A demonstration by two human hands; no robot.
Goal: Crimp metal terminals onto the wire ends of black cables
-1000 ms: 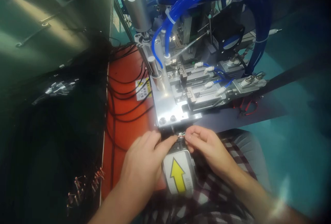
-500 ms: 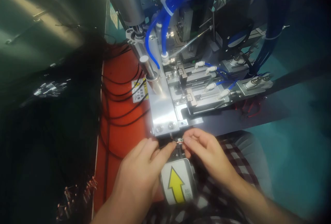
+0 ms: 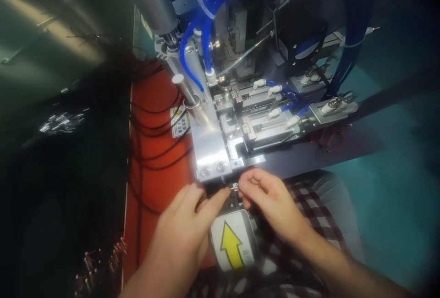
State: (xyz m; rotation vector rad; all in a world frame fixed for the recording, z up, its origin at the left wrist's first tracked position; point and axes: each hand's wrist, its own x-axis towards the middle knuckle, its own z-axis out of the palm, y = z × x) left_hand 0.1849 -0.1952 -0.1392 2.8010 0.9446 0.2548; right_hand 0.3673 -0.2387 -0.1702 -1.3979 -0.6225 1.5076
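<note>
The small metal piece (image 3: 235,188) lies crosswise at lower centre, just below the steel plate (image 3: 209,151). The right hand (image 3: 271,201) pinches its right end. The left hand (image 3: 182,229) touches its left end with a forefinger; whether it grips is unclear.

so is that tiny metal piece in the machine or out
Out, it seems: the metal piece is pinched between fingertips of left hand and right hand, just below the steel plate.
</note>
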